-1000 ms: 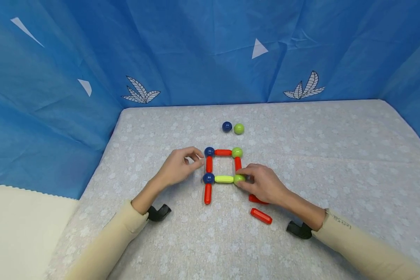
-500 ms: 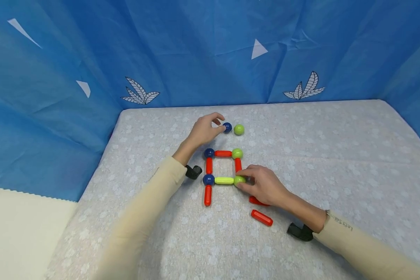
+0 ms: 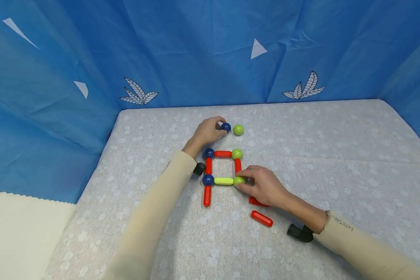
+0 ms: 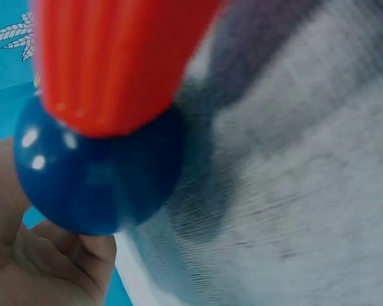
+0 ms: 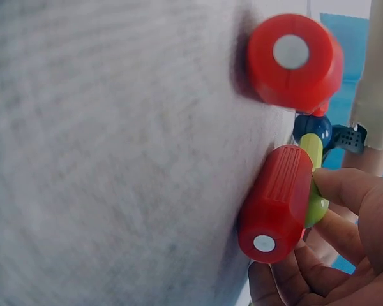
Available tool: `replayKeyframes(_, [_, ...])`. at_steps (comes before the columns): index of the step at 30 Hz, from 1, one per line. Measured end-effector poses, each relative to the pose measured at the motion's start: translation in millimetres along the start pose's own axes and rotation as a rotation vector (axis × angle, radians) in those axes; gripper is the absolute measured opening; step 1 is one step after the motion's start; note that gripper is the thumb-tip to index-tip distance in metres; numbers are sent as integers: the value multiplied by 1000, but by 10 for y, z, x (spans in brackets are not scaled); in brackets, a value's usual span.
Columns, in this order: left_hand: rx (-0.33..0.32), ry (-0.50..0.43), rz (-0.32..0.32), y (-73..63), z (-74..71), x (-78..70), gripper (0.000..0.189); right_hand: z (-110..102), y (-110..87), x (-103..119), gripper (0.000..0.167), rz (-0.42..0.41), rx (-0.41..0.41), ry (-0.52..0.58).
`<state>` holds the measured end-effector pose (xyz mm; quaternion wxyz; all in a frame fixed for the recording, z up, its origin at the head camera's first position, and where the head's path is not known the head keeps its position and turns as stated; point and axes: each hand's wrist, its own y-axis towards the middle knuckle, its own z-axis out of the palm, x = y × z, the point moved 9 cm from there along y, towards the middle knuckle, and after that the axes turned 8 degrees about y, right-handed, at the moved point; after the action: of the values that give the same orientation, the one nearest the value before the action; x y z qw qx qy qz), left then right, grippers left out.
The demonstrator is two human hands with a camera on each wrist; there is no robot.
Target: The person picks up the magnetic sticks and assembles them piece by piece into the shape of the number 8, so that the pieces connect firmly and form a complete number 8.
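In the head view my left hand has its thumb and fingertips around a loose blue ball at the far side. A loose green ball lies just right of it. My right hand pinches the green ball at the near right corner of a square of balls and rods. That square joins a yellow-green rod, red rods, blue balls and another green ball. One more red rod extends toward me. The left wrist view hides the left fingertips behind a corner ball.
Two loose red rods lie by the right hand, one in front and one partly under it. A pale patterned cloth covers the table. Blue sheeting rises behind and at the sides.
My left hand has gone from beside the square's left side to the far blue ball, and its fingers have closed around that ball. My right hand stays on the green corner ball.
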<state>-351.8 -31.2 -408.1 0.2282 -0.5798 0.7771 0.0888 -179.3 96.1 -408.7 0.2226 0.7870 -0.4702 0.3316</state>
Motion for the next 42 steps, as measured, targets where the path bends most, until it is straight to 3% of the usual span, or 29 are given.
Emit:
replayKeyframes(20, [-50, -72, -19, -70, 28, 97, 38, 22, -19, 18, 27, -5, 0, -13])
replayKeyframes(27, [-95, -243, -36, -158, -66, 167, 40, -1, -3, 36, 27, -11, 1, -22])
replayKeyframes(32, [-133, -308, 13, -344, -122, 195, 42, 16, 1, 41, 28, -8, 5, -25])
replayKeyframes(36, [-147, -342, 82, -600, -167, 203, 43, 28, -1, 27, 29, 0, 4, -30])
replayKeyframes(42, [-92, -445, 92, -1042, -254, 284, 36, 17, 10, 39, 27, -7, -6, -26])
